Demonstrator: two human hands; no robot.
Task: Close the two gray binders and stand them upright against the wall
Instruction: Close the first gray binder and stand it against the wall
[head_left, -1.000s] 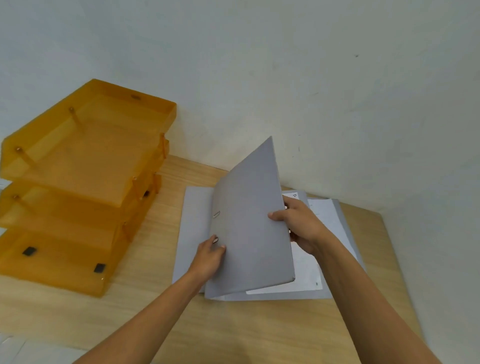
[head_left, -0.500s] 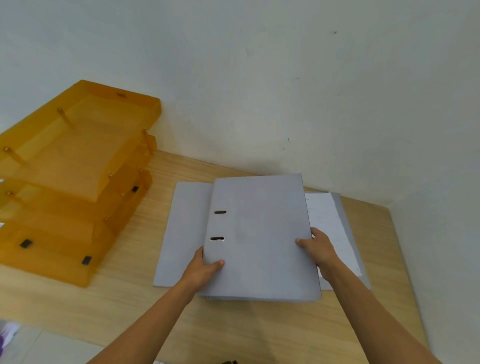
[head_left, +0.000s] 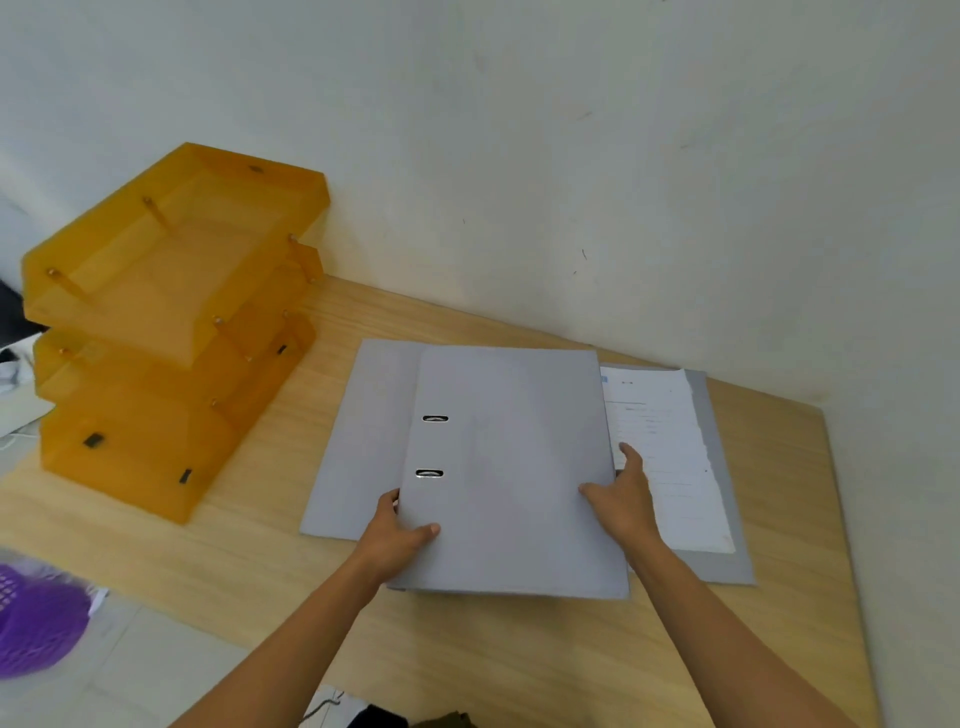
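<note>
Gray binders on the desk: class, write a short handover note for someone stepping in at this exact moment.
Left hand: gripping the spine edge of the closed top binder, thumb on the cover.
Right hand: holding that binder's open-side edge, fingers on the cover.
The closed binder lies flat on the open lower binder, whose papers show on the right; both are on the wooden desk, near the wall.
Done: one binder shut.
Left: stand it against the wall, then shut and stand the other.
</note>
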